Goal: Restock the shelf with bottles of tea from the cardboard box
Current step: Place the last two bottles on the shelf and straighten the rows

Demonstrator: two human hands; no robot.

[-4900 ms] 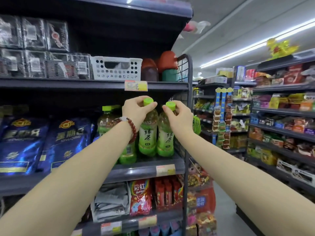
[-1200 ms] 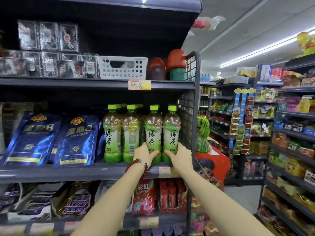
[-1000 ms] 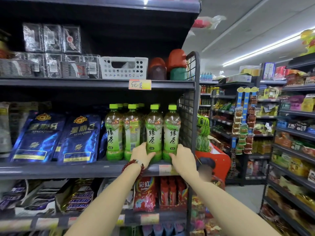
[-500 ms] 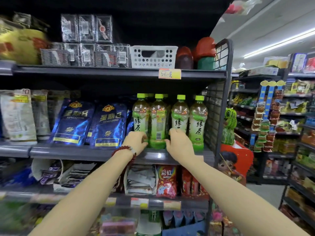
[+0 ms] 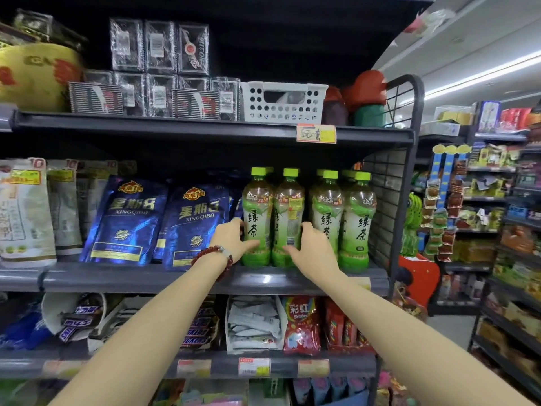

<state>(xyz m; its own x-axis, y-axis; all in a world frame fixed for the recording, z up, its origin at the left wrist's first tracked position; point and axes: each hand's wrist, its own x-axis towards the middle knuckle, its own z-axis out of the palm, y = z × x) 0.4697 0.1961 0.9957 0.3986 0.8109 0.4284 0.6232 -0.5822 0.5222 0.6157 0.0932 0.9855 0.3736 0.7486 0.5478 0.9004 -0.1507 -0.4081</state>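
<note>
Since a moment ago my two hands have slid over from the two tea bottles at the right end of the shelf (image 5: 292, 278) to the two on the left of the row. My left hand (image 5: 231, 240) is wrapped round the leftmost bottle (image 5: 257, 218), thumb on the front of the label and the other fingers tucked behind its left side. My right hand (image 5: 314, 247) rests on the second bottle (image 5: 288, 218), thumb across its lower front, and its other fingers reach into the gap toward the third bottle (image 5: 327, 212). I cannot tell how tight that hold is. All four green-cap bottles stand upright near the front edge of the shelf, toward its right end, with the fourth bottle (image 5: 358, 218) just beside the wire side panel (image 5: 389, 183). More green caps show behind them. Blue bags (image 5: 193, 224) stand just to the left of the bottles. A red bead bracelet (image 5: 213, 254) sits on my left wrist.
</note>
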